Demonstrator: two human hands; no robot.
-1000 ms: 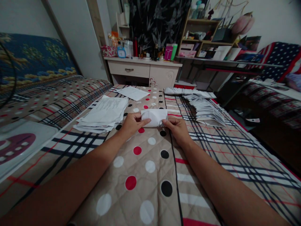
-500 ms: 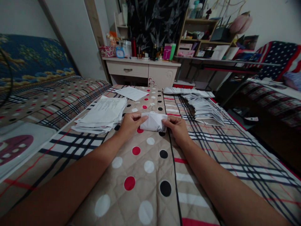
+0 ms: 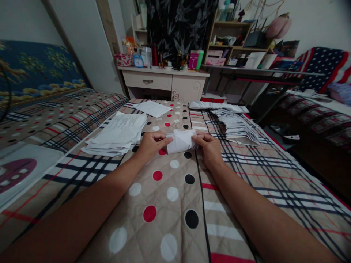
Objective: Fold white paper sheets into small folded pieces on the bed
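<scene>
Between my hands, just above the patterned bedspread (image 3: 172,164), is a small folded sheet of white paper (image 3: 181,141). My left hand (image 3: 152,145) pinches its left end with thumb and fingers. At the opposite end my right hand (image 3: 208,147) grips it the same way, thumb on the near face. To the left lies a loose stack of printed paper sheets (image 3: 116,131). On the right sits a fanned row of folded papers (image 3: 238,126), with a long row of more folded papers (image 3: 218,106) behind it.
Farther off on the bed is a separate white sheet (image 3: 153,108). A clear plastic case with a dark pink design (image 3: 20,171) lies at the left edge. Beyond the bed stand a white dresser (image 3: 148,81) and a shelf unit (image 3: 230,47).
The folded paper has tilted, its right end rising slightly, and more of its white face shows. My right hand has shifted a little; both hands keep their hold.
</scene>
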